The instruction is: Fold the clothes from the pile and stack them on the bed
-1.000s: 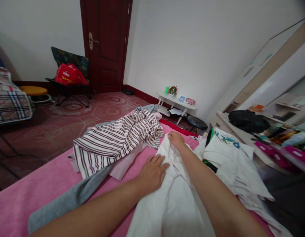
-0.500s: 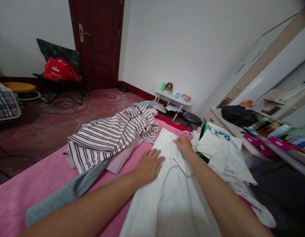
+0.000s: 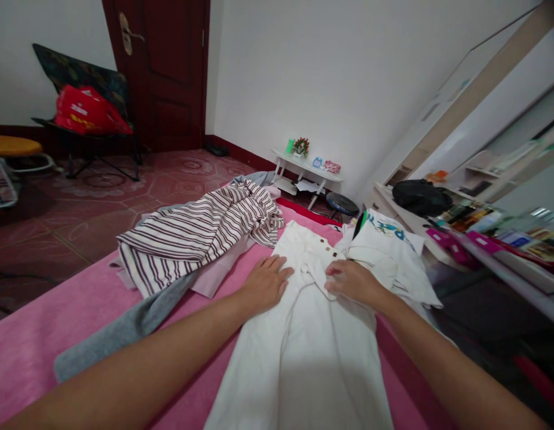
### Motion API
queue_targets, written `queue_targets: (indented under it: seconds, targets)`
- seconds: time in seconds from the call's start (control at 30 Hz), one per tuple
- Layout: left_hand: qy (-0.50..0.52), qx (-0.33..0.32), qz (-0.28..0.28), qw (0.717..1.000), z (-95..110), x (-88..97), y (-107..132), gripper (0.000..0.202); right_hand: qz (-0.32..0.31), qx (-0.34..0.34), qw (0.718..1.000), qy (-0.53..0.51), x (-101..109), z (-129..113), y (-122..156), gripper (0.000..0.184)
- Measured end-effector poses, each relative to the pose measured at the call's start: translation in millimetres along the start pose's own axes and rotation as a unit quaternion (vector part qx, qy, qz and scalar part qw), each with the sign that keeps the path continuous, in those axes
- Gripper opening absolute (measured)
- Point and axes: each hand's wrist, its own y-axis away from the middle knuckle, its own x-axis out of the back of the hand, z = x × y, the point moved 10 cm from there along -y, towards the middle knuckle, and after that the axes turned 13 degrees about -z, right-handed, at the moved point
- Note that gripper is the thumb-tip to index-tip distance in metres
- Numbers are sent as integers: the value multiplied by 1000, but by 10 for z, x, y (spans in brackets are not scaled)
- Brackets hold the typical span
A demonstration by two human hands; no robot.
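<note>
A white garment [image 3: 321, 352] with a few dark buttons near its far end lies lengthwise before me on the pink bed cover [image 3: 101, 298]. I cannot tell whether it is trousers or something else. On its left edge my left hand [image 3: 265, 283] rests flat, fingers stretched out. My right hand [image 3: 352, 280] is at the garment's right side, its fingers curled and pinching a bunched flap of the cloth below the buttons. Left of it lies a striped top [image 3: 200, 233] over grey and pale pink clothes. At the right is a pile of white clothing [image 3: 384, 245] with a blue print.
A low white table [image 3: 308, 170] with small items stands by the far wall, a round stool [image 3: 342, 203] beside it. Along the right runs a cluttered dresser [image 3: 438, 239] with a black bag [image 3: 421, 197]. A folding chair holding a red bag [image 3: 86, 110] is near the door.
My right hand has moved nearer along the garment's right side, and the buttons now show. The left hand stays flat on the left edge. The view has shifted slightly.
</note>
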Motion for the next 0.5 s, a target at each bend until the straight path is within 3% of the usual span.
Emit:
queue_targets:
  seconds: [0.1,0.2,0.27,0.37,0.5]
  targets:
    - [-3,-1,2,1000,15,4,3,36,-27,64,994,79,-248,-191,317,38]
    - [-4,-2,4,1000,18,2,4,36,26,53,998,33,-246,-145,400,33]
    - [-3,-2,3,1000,12,-2,3,36,78,1,993,-84,-128,86,368,24]
    - [-5,-6,3,1000,14,-5,1,36,160,-97,949,-255,37,557,331,16]
    - [-6,-10,6,1000,20,3,2,36,169,-154,901,-370,-4,902,275,20]
